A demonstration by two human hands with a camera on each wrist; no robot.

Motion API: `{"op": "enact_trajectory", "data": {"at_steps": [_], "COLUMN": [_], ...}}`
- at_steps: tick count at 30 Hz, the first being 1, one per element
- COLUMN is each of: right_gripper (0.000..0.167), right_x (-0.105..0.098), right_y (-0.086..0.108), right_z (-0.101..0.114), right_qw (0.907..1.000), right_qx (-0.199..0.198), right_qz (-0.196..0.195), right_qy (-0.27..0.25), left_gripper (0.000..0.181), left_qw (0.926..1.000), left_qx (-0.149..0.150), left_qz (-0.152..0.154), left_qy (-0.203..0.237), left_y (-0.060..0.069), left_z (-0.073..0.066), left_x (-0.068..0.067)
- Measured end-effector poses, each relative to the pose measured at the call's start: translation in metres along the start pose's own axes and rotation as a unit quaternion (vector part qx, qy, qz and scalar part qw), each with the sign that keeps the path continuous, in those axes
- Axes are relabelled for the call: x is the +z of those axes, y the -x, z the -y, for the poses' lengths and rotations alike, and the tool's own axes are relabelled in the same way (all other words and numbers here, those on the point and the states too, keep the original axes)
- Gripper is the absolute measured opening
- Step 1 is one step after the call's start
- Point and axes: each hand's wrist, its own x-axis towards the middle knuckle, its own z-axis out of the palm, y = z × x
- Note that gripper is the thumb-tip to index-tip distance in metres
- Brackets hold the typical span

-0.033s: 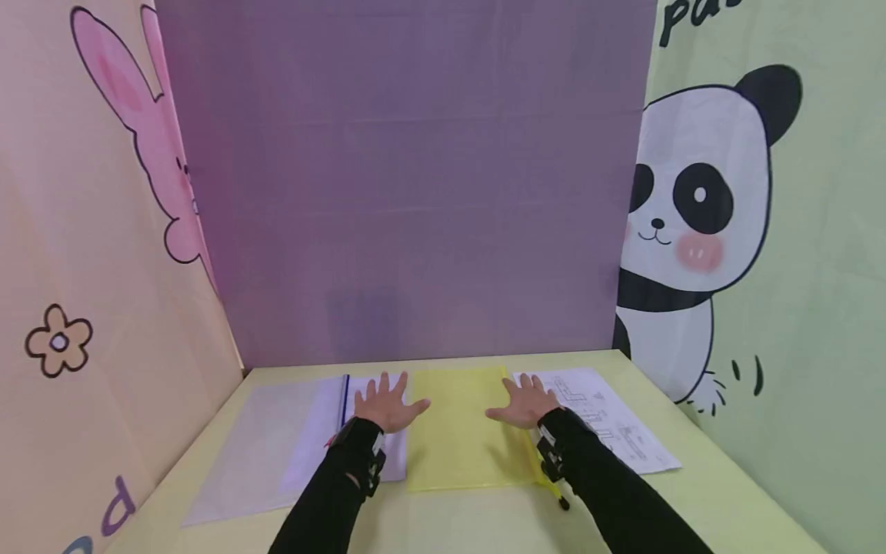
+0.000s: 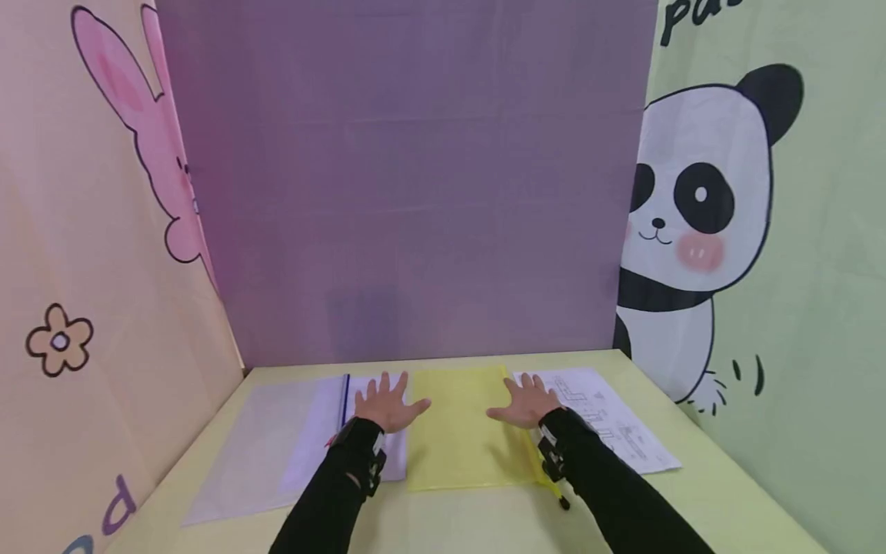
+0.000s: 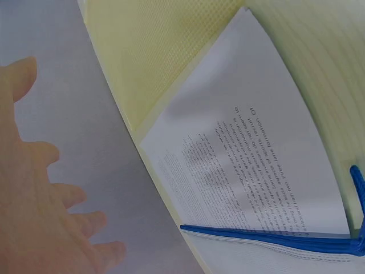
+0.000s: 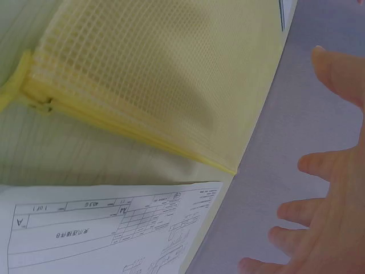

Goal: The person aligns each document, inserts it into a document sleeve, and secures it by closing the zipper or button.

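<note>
My left hand (image 2: 388,406) is held out palm down with its fingers spread, holding nothing. It is above a sheet of printed text (image 3: 228,114), between a translucent white zip pouch (image 2: 256,446) with a blue zipper and a yellow mesh zip pouch (image 2: 460,431). The yellow pouch lies flat in the middle, its zipper along the right edge. My right hand (image 2: 527,404), also spread and holding nothing, is above that zipper edge and a paper with technical drawings (image 2: 623,431). In both wrist views the hands look raised off the table.
The pale wood-grain table (image 2: 429,523) ends at a purple cloth backdrop (image 2: 415,192). A pink rabbit panel (image 2: 131,177) stands on the left and a green panda panel (image 2: 699,192) on the right. The yellow zipper's pull (image 2: 564,502) with a dark tip points toward the front.
</note>
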Motion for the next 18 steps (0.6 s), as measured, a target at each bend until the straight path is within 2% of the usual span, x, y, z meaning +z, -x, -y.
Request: {"op": "enact_trajectory", "data": {"at_steps": [4,12,18], "right_gripper": [0.084,0.081,0.082], "right_x": [0.0,-0.011,-0.005], "right_y": [0.002,0.003,0.003], "right_z": [0.001,0.01,0.005], "right_qw": [1.0,0.9999,0.9999], "right_qx": [-0.002,-0.005,0.003], "right_qz": [0.0,-0.001,0.015], "right_qy": [0.004,0.01,0.002], "left_gripper": [0.08,0.079,0.079], "left_qw": [1.0,1.0,0.9998], "left_qx": [0.001,0.005,0.003], "left_qz": [0.002,0.004,0.013], "left_qy": [0.001,0.003,0.014], "left_y": [0.004,0.001,0.003], "left_z": [-0.001,-0.005,-0.002], "left_x": [-0.002,-0.007,0.001]}}
